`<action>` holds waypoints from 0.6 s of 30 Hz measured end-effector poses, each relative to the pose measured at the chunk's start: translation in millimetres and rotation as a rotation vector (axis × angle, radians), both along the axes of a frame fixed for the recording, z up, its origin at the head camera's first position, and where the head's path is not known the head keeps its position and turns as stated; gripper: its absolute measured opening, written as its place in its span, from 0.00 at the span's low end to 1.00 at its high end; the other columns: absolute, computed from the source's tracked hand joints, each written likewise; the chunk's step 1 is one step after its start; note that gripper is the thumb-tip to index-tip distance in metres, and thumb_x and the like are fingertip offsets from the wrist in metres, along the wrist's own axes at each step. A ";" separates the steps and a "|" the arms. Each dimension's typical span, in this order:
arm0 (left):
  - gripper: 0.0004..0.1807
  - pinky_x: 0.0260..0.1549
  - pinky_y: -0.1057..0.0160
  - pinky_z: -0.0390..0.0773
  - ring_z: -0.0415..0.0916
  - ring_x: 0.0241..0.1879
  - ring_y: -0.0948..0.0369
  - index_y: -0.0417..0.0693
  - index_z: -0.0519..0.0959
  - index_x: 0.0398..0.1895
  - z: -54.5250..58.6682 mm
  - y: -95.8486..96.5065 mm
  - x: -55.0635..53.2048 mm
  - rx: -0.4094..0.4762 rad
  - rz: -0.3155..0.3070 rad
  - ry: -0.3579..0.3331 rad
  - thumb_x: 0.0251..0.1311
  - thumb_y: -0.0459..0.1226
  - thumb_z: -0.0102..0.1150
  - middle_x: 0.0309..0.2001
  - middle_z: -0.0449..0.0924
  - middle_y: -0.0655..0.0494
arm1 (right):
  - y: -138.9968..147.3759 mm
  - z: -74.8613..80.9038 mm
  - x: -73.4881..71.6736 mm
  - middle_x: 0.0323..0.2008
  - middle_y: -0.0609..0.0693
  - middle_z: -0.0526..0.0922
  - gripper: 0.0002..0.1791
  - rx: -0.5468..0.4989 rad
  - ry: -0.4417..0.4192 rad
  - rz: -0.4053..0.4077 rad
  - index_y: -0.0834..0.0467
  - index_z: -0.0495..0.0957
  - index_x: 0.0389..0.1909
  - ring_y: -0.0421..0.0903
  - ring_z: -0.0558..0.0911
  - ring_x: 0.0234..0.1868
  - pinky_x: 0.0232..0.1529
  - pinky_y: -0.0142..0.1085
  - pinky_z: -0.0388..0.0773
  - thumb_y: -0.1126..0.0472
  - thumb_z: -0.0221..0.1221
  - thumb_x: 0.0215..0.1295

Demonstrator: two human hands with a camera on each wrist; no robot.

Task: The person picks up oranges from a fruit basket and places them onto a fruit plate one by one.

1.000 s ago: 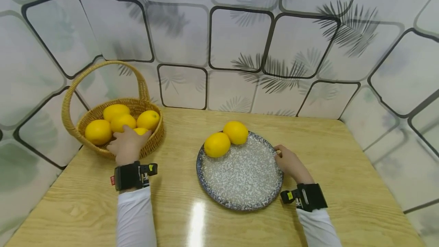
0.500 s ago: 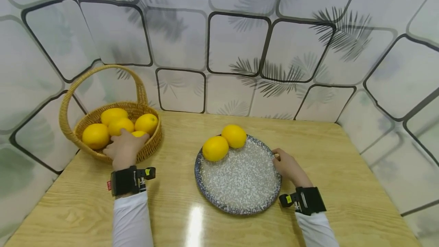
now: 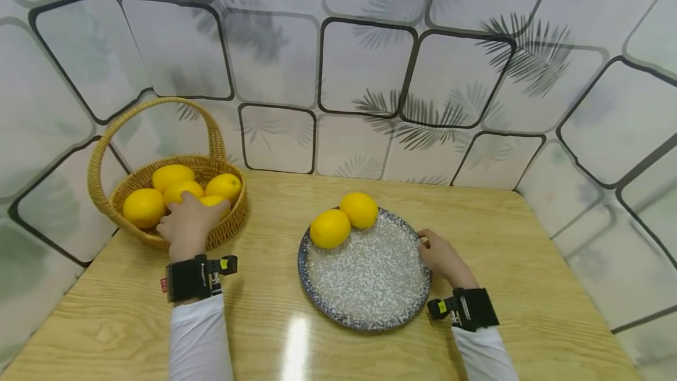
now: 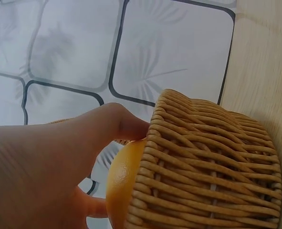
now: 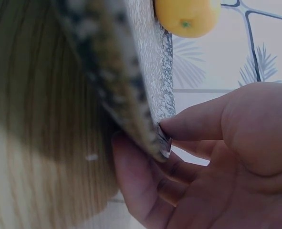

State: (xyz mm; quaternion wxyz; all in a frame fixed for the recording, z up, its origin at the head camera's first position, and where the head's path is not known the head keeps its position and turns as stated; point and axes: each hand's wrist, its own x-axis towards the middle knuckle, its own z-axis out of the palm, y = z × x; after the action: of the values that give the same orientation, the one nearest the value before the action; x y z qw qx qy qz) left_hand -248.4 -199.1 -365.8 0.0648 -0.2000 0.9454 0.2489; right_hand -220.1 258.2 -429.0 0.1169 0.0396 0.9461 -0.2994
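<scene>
In the head view my left hand (image 3: pixel 187 225) reaches over the near rim of a wicker basket (image 3: pixel 236 216) holding several yellow lemons. It grips the nearest lemon (image 3: pixel 213 200); in the left wrist view the thumb lies at the top of that lemon (image 4: pixel 122 179), by the basket wall, and a finger touches it lower down. My right hand (image 3: pixel 443 258) pinches the right rim of a round speckled plate (image 3: pixel 372 278), thumb on top and fingers curled beneath, as the right wrist view shows. Two lemons, one in front (image 3: pixel 330 229) and one behind (image 3: pixel 359 210), sit at the plate's back left.
The basket's tall arched handle (image 3: pixel 95 172) rises on the left. Behind the wooden table (image 3: pixel 275 210) stands a patterned wall (image 3: pixel 365 69), which also runs along both sides. Black camera straps sit on both wrists.
The whole head view has shifted slightly. Both hands keep their places, the left on the lemon in the basket and the right on the plate's rim.
</scene>
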 end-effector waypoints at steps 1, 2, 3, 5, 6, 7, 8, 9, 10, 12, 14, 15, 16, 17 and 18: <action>0.59 0.59 0.25 0.56 0.51 0.60 0.20 0.24 0.39 0.73 0.2 0.0 0.4 0.001 -0.002 0.005 0.59 0.64 0.44 0.67 0.45 0.11 | -0.3 0.1 -0.1 0.52 0.71 0.78 0.23 0.002 0.001 -0.001 0.68 0.64 0.65 0.55 0.77 0.42 0.35 0.43 0.77 0.63 0.42 0.73; 0.59 0.59 0.25 0.56 0.51 0.60 0.19 0.24 0.39 0.73 0.3 -0.1 0.7 0.000 -0.004 0.011 0.59 0.64 0.44 0.67 0.46 0.11 | -0.5 0.1 -0.2 0.52 0.71 0.78 0.23 0.001 -0.001 -0.002 0.68 0.64 0.65 0.55 0.77 0.42 0.35 0.42 0.77 0.63 0.42 0.73; 0.58 0.58 0.25 0.56 0.52 0.60 0.19 0.24 0.39 0.73 0.5 -0.1 1.2 0.000 -0.005 0.019 0.59 0.64 0.44 0.67 0.46 0.11 | -0.6 0.1 -0.3 0.51 0.71 0.78 0.23 0.001 -0.003 -0.003 0.68 0.64 0.65 0.55 0.77 0.42 0.35 0.42 0.77 0.64 0.42 0.73; 0.58 0.58 0.25 0.56 0.53 0.59 0.19 0.23 0.42 0.73 1.2 0.4 1.8 -0.002 -0.004 0.038 0.59 0.63 0.44 0.65 0.49 0.11 | -0.5 -0.1 -0.4 0.52 0.71 0.78 0.23 0.002 -0.004 -0.005 0.68 0.64 0.65 0.55 0.77 0.42 0.35 0.43 0.77 0.64 0.42 0.73; 0.57 0.57 0.26 0.57 0.55 0.58 0.20 0.23 0.45 0.72 1.6 0.7 2.2 -0.003 -0.002 0.049 0.59 0.63 0.45 0.64 0.51 0.12 | -0.4 -0.2 -0.5 0.52 0.71 0.78 0.23 0.001 -0.005 -0.005 0.68 0.64 0.65 0.55 0.77 0.42 0.35 0.43 0.77 0.64 0.42 0.73; 0.56 0.57 0.26 0.57 0.56 0.57 0.20 0.23 0.46 0.71 2.2 0.9 2.6 -0.006 -0.001 0.060 0.59 0.63 0.45 0.64 0.52 0.12 | -0.3 -0.1 -0.5 0.52 0.71 0.78 0.23 0.000 -0.004 -0.005 0.68 0.64 0.65 0.56 0.77 0.42 0.36 0.43 0.77 0.63 0.42 0.73; 0.56 0.56 0.26 0.57 0.56 0.57 0.20 0.23 0.48 0.71 2.7 1.2 3.1 -0.004 0.001 0.072 0.59 0.63 0.46 0.63 0.54 0.13 | -0.1 -0.1 -0.5 0.53 0.72 0.78 0.23 -0.001 -0.003 -0.005 0.68 0.64 0.65 0.56 0.77 0.43 0.36 0.44 0.77 0.63 0.42 0.73; 0.55 0.56 0.26 0.57 0.57 0.56 0.20 0.23 0.49 0.70 3.3 1.5 3.6 -0.002 0.004 0.083 0.59 0.63 0.46 0.62 0.55 0.14 | 0.0 -0.2 -0.6 0.53 0.72 0.78 0.23 0.000 0.000 -0.003 0.68 0.64 0.65 0.56 0.77 0.43 0.37 0.44 0.77 0.63 0.42 0.73; 0.55 0.56 0.26 0.57 0.57 0.56 0.20 0.23 0.49 0.70 4.0 1.5 4.1 0.000 0.004 0.090 0.58 0.64 0.46 0.62 0.55 0.14 | 0.0 0.0 -0.5 0.53 0.72 0.78 0.23 0.000 0.002 -0.001 0.68 0.64 0.65 0.56 0.77 0.43 0.37 0.44 0.77 0.63 0.42 0.73; 0.56 0.56 0.25 0.57 0.57 0.56 0.19 0.23 0.48 0.70 5.5 1.8 5.2 0.001 0.001 0.104 0.58 0.64 0.46 0.62 0.55 0.14 | -0.1 0.5 -0.4 0.53 0.72 0.78 0.23 -0.007 0.004 0.001 0.68 0.64 0.66 0.56 0.77 0.43 0.35 0.43 0.77 0.63 0.42 0.73; 0.57 0.56 0.25 0.57 0.56 0.56 0.19 0.23 0.47 0.70 7.3 2.2 6.3 0.000 -0.001 0.115 0.58 0.65 0.46 0.62 0.55 0.14 | -0.4 0.9 -0.3 0.52 0.72 0.78 0.24 -0.010 0.006 0.002 0.69 0.64 0.66 0.55 0.77 0.41 0.33 0.41 0.76 0.64 0.42 0.73; 0.57 0.55 0.25 0.58 0.57 0.56 0.19 0.23 0.47 0.70 8.1 2.4 6.9 -0.003 -0.002 0.120 0.58 0.66 0.45 0.62 0.55 0.15 | -0.4 0.8 -0.4 0.52 0.72 0.78 0.24 -0.013 0.006 0.003 0.69 0.63 0.66 0.54 0.77 0.40 0.32 0.40 0.75 0.64 0.41 0.72; 0.58 0.55 0.26 0.59 0.57 0.55 0.19 0.22 0.47 0.70 9.3 2.8 7.4 -0.008 -0.004 0.126 0.58 0.66 0.45 0.62 0.55 0.15 | -0.4 0.9 -0.3 0.51 0.72 0.78 0.24 -0.015 0.006 0.004 0.69 0.63 0.66 0.54 0.77 0.39 0.31 0.39 0.74 0.64 0.41 0.72; 0.58 0.55 0.26 0.59 0.57 0.55 0.19 0.23 0.47 0.70 10.4 3.3 7.8 -0.014 -0.005 0.134 0.58 0.67 0.45 0.62 0.55 0.15 | -0.5 0.8 -0.2 0.51 0.72 0.78 0.24 -0.017 0.007 0.004 0.69 0.63 0.66 0.54 0.77 0.38 0.30 0.38 0.74 0.64 0.41 0.72; 0.59 0.54 0.26 0.60 0.57 0.55 0.19 0.23 0.47 0.70 11.5 3.8 8.0 -0.020 -0.007 0.142 0.58 0.67 0.45 0.62 0.55 0.15 | -0.6 0.7 -0.1 0.50 0.71 0.79 0.24 -0.019 0.008 0.003 0.69 0.63 0.66 0.53 0.77 0.38 0.29 0.37 0.73 0.64 0.41 0.72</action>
State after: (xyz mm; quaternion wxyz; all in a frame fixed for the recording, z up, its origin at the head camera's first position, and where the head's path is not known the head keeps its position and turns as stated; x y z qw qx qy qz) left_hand -240.4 -195.2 -354.3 -0.0035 -0.1792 0.9508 0.2528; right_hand -220.2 257.6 -428.2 0.1140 0.0359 0.9438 -0.3083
